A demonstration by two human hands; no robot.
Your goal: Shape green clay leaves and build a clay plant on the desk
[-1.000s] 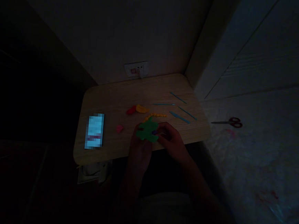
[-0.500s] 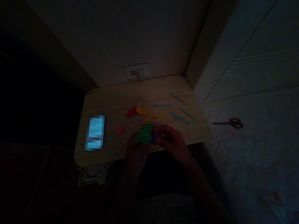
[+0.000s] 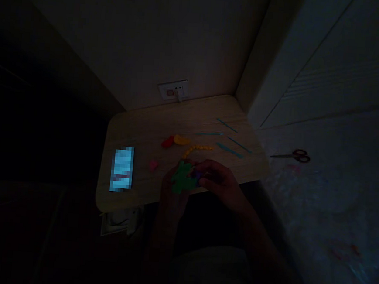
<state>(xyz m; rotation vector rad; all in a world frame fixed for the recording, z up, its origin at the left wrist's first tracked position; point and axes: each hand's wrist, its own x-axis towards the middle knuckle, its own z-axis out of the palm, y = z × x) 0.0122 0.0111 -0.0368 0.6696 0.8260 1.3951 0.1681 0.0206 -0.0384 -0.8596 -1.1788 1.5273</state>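
My left hand (image 3: 171, 196) is closed around a piece made of green modelling clay (image 3: 183, 178), shaped in leaf-like lobes, just over the table's front edge. At its right side sits a purple clay lump (image 3: 197, 177), which the fingers of my right hand (image 3: 217, 179) pinch. The light is dim, and the far fingers of my left hand are hidden behind the green clay. Beyond my hands a curved row of orange clay beads (image 3: 199, 147) lies on the table. Farther left are a red clay lump (image 3: 167, 141), a yellow-orange clay piece (image 3: 181, 140) and a pink clay piece (image 3: 154, 165).
On the wooden table (image 3: 141, 129) a lit phone (image 3: 122, 169) lies at left and several thin blue modelling tools (image 3: 229, 150) at right. A wall socket (image 3: 173, 90) with a plug is behind. Scissors (image 3: 291, 155) rest on the white surface beyond the right edge.
The green clay has been turned and lowered slightly, so its lobes face differently. My right hand still pinches the purple lump, having shifted slightly right. The view moved a little.
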